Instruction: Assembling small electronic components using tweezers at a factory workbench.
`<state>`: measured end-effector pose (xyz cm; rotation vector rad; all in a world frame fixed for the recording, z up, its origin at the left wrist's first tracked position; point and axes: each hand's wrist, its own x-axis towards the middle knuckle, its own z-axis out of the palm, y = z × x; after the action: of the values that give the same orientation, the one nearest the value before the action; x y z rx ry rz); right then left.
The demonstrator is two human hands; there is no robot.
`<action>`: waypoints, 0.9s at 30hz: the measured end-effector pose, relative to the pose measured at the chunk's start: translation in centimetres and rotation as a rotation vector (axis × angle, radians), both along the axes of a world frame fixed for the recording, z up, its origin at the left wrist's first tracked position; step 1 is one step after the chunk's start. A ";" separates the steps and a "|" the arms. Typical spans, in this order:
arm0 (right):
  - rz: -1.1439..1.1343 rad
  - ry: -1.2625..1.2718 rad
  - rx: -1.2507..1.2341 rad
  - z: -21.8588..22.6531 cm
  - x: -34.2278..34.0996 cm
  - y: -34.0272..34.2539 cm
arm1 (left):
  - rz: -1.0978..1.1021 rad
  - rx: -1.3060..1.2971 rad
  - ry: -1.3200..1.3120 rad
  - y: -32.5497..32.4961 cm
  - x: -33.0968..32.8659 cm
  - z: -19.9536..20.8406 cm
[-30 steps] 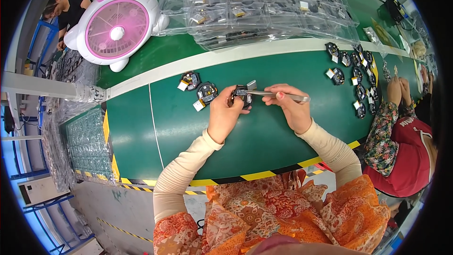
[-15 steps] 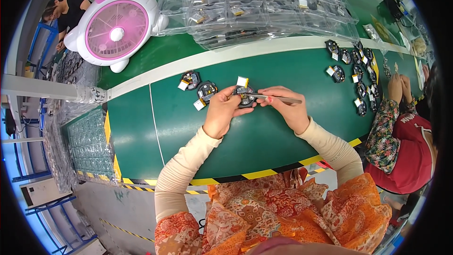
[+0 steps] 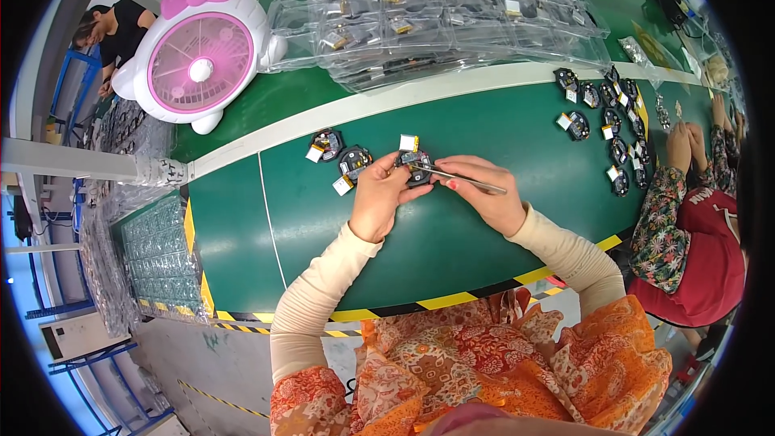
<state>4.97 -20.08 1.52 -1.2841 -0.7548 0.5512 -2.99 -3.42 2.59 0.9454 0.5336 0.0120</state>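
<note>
Grips a round black gadget (image 3: 418,174) with the left hand (image 3: 378,200), over the green worktop (image 3: 311,222). Pinches the tweezers (image 3: 484,186) in the right hand (image 3: 494,203), just right of the gadget, slanting leftward and slightly away, toward its open face.

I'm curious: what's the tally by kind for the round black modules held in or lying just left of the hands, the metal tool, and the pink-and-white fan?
Round black circuit module in the left hand's grip: 1
Round black circuit modules lying alongside: 2
Metal tweezers in the right hand: 1
Pink-and-white fan: 1
Total: 5
</note>
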 end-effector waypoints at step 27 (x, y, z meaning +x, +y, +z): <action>-0.013 0.330 -0.056 0.9 1.1 0.1 | -0.028 0.050 -0.034 -0.1 0.1 -0.1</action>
<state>6.03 -19.93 2.43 -1.2096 -0.4581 0.7562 -2.92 -3.47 2.51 0.9993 0.4902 0.0165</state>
